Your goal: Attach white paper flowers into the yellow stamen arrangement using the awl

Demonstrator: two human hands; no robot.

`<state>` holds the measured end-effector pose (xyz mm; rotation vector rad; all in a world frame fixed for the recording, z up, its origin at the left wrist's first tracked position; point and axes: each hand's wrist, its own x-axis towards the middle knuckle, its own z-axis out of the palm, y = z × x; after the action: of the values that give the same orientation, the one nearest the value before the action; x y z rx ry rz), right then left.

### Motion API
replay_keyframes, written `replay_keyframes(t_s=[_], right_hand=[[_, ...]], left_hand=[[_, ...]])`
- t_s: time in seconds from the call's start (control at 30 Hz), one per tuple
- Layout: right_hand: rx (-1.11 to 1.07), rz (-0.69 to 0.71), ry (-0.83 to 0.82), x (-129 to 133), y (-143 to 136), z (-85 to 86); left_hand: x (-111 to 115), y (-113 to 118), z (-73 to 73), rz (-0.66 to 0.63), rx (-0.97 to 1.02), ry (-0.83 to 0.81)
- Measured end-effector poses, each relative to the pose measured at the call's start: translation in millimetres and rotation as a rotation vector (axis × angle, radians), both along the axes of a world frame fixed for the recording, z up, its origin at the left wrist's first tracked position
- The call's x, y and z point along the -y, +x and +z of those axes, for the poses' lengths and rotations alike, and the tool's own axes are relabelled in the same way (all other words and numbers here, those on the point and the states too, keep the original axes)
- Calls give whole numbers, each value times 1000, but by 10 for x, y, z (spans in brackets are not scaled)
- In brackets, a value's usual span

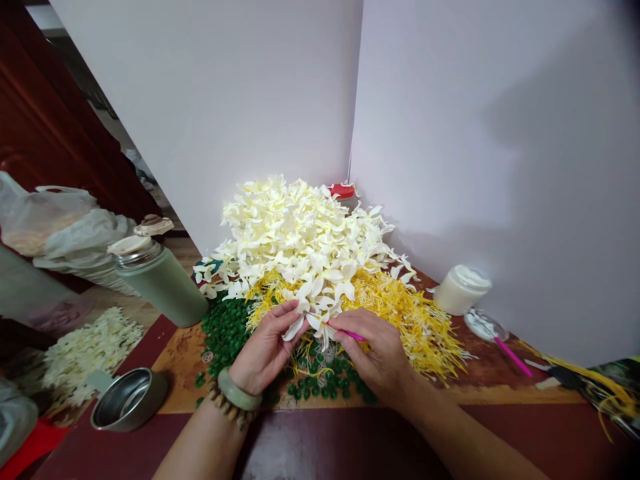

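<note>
My left hand [274, 343], with a pale bangle and beaded bracelet at the wrist, pinches a white artificial flower [316, 321] in front of the heaps. My right hand [375, 353] is closed on a thin pink tool [354, 335], its fingertips touching the right side of that flower. Behind both hands rises a big pile of white flowers [295, 227]. Yellow stamens [405, 313] lie in a heap behind and to the right of the hands. Small green pieces [225, 337] are spread to the left and beneath the hands.
A green thermos [163, 283] and a metal cup [129, 399] stand at the left. At the right are a white jar [461, 290], a small dish [483, 325] and a pink-handled tool [514, 357]. White panels [240, 100] enclose the back.
</note>
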<state>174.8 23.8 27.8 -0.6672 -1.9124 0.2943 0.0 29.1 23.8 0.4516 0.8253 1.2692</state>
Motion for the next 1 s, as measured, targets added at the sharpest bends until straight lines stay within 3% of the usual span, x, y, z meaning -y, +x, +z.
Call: replay_keyframes(t_s=[0.33, 0.73, 1.0], right_hand=[[-107, -5, -229, -16, -54, -86], [64, -9, 13, -37, -100, -174], [210, -43, 93, -32, -89, -215]], left_hand=[[58, 56, 0, -75, -28, 63], [33, 87, -107, -69, 0, 19], [45, 122, -82, -71, -46, -43]])
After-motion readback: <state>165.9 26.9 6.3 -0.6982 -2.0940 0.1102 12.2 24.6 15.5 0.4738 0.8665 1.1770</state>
